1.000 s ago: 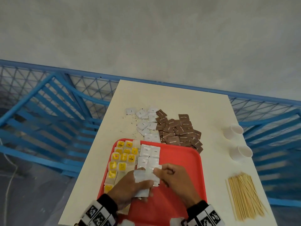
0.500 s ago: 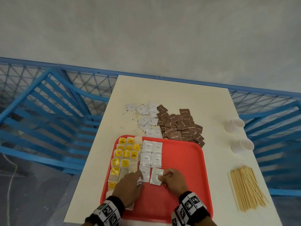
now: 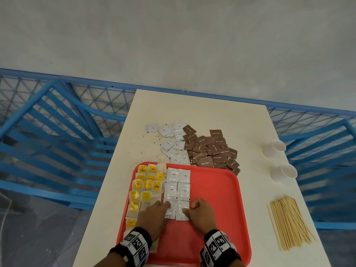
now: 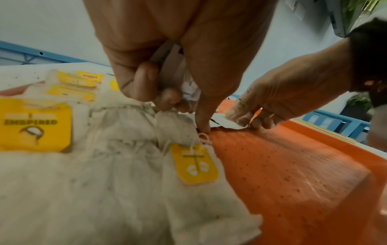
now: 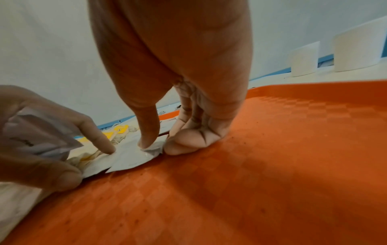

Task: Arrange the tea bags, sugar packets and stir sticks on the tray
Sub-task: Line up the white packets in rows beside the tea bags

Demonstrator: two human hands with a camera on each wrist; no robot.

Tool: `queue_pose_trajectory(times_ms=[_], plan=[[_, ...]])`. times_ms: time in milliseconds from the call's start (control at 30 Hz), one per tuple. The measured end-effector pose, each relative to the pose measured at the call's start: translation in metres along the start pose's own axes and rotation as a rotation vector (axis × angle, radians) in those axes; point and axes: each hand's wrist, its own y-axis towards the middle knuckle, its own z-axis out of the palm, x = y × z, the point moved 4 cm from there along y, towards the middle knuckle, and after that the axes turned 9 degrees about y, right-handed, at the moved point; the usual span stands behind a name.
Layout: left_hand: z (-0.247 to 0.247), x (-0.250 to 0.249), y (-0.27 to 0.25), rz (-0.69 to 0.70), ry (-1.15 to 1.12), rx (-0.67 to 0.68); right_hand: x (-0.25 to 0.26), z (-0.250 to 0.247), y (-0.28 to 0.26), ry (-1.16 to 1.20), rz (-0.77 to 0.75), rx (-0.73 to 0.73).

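Both hands (image 3: 174,214) pressing white pkts (image 3: 182,210) flat on red tray (image 3: 217,199).

The head view looks steeply down from above the counter's (image 3: 212,116) near edge toward its far edge. Both wrist views sit low and close over the red plastic tray (image 3: 217,201), facing forward. All views share both hands.

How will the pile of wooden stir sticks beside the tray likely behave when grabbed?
The stir sticks look thin and stiff, probably very light. They lie loose and fanned, unbundled, so a handful would likely splay or shed strays. Being slender, single ones may roll or skid on the smooth table if pushed.
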Motion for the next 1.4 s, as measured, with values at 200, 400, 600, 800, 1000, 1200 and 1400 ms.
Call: queue_pose_trajectory(times_ms=[200,400,600,800,1000,1200,1400], plan=[[-0.008,0.003,-0.004,-0.012,-0.178,-0.047,0.004,-0.002,-0.004,-0.008,-0.039,0.015],[-0.050,0.003,-0.027,-0.101,-1.408,0.244,0.045,-0.040,-0.036,0.268,-0.205,0.106],[-0.084,-0.032,-0.041,-0.020,-1.858,0.465,0.112,-0.049,-0.080,0.151,-0.502,0.270],[-0.102,-0.048,-0.044,0.086,-1.675,0.342,0.125,-0.057,-0.080,0.168,-0.594,0.208],[-0.101,-0.040,-0.050,0.084,-1.549,0.225,0.121,-0.067,-0.075,0.345,-0.560,0.306],[-0.099,-0.027,-0.054,0.066,-1.401,0.028,0.113,-0.079,-0.059,0.363,-0.515,0.312],[-0.090,-0.020,-0.056,0.012,-1.243,-0.063,0.121,-0.051,-0.063,0.364,-0.484,0.404]])
